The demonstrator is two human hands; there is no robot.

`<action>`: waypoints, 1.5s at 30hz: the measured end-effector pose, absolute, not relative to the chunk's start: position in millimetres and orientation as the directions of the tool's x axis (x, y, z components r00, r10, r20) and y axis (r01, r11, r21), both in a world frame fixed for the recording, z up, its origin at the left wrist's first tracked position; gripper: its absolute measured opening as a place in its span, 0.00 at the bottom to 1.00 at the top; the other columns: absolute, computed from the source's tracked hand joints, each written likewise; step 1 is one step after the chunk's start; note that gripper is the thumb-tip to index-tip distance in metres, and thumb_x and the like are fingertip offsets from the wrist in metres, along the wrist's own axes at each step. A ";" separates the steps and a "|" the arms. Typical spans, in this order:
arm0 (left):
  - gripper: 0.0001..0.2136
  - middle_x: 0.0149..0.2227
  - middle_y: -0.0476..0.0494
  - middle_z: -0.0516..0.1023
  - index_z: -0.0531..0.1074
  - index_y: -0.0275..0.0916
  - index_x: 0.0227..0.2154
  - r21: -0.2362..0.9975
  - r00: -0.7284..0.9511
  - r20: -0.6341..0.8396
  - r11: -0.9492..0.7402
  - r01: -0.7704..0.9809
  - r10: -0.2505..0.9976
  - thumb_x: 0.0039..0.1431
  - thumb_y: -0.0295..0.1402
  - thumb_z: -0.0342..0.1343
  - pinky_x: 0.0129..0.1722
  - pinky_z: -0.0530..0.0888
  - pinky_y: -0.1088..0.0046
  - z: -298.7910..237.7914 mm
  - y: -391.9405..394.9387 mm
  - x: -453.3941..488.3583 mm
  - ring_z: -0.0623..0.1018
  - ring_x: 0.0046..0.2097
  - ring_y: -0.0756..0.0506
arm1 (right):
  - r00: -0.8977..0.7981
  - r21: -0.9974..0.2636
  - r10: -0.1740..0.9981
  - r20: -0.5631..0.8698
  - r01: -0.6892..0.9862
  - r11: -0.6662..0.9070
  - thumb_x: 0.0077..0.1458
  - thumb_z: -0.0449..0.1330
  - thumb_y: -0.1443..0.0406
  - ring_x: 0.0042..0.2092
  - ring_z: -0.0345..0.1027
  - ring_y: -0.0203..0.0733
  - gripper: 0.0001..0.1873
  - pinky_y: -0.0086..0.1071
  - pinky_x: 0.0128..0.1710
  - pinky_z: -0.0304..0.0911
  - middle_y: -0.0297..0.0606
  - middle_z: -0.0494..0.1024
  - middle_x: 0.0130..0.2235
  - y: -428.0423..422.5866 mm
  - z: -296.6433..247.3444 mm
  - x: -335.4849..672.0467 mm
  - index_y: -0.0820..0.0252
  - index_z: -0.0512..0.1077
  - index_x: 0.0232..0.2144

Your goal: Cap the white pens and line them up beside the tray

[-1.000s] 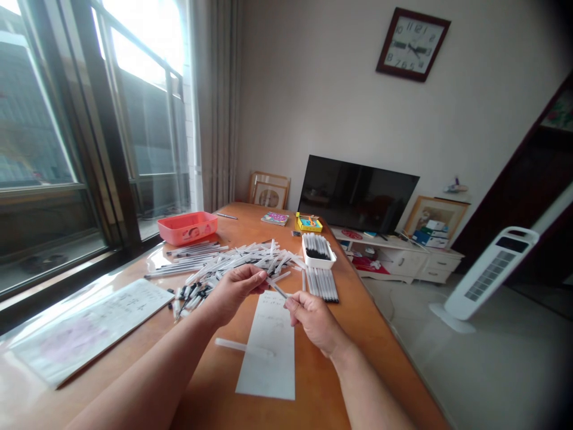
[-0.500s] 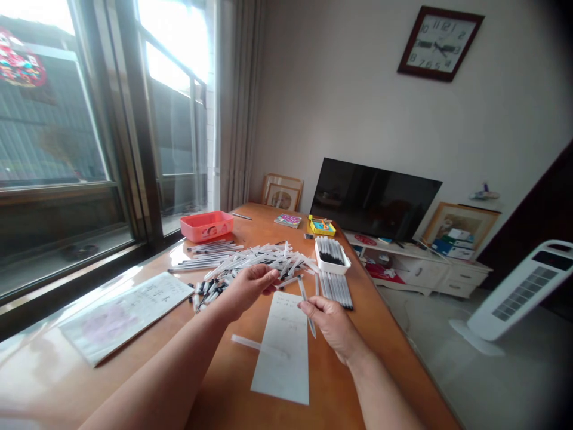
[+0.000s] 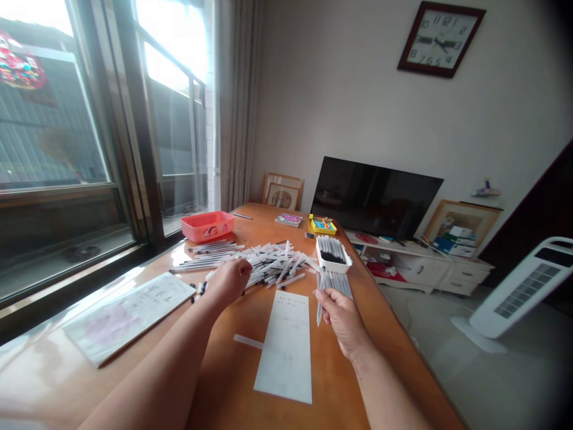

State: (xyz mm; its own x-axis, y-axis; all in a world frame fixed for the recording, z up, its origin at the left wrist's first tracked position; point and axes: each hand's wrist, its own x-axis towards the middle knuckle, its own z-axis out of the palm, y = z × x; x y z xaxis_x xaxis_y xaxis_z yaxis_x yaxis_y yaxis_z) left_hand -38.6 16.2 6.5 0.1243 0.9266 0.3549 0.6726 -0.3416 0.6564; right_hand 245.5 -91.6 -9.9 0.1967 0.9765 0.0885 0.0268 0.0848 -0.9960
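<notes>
A slim clear pen [image 3: 319, 313] is pinched between the thumb and fingers of my right hand [image 3: 341, 316], its tip pointing down, beside the paper strip. My left hand [image 3: 229, 280] is at the near left side of a loose pile of white and clear pen parts [image 3: 275, 263], its fingers curled together; anything inside them is hidden. Small black caps [image 3: 202, 288] lie partly behind that wrist. Just beyond my right hand, a row of clear pens [image 3: 341, 283] lies side by side, in front of a white box [image 3: 339, 267] filled with black-ended pens.
A long strip of paper [image 3: 284, 358] lies in front, with a translucent strip [image 3: 248, 341] against its left edge. A notebook [image 3: 129, 322] is at left. Farther back are a pink container [image 3: 208, 227], a booklet [image 3: 287, 220] and a yellow box [image 3: 322, 225]. The table edge runs along the right.
My left hand has moved left and away from the pen, over to the pile. My right hand has shifted slightly right and up, still with the pen, which is now more upright.
</notes>
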 end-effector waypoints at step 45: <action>0.10 0.27 0.48 0.74 0.77 0.42 0.33 0.776 0.529 0.361 -0.562 0.286 0.768 0.59 0.41 0.55 0.30 0.65 0.73 2.0 -26.1 35.4 0.69 0.29 0.47 | 0.282 -0.945 0.948 0.150 -0.243 0.221 0.51 0.69 0.53 0.40 0.75 0.44 0.19 0.33 0.36 0.66 0.40 0.79 0.38 -96.3 7.6 239.8 0.60 0.72 0.37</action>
State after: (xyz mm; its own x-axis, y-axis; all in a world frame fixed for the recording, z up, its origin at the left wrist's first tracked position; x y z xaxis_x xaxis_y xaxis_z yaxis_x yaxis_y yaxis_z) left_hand 35.4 -26.1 2.0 0.5294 0.7679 0.3607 0.2858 -0.5617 0.7764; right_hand 239.8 -96.3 7.6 0.2815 0.9478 0.1496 -0.2426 0.2212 -0.9446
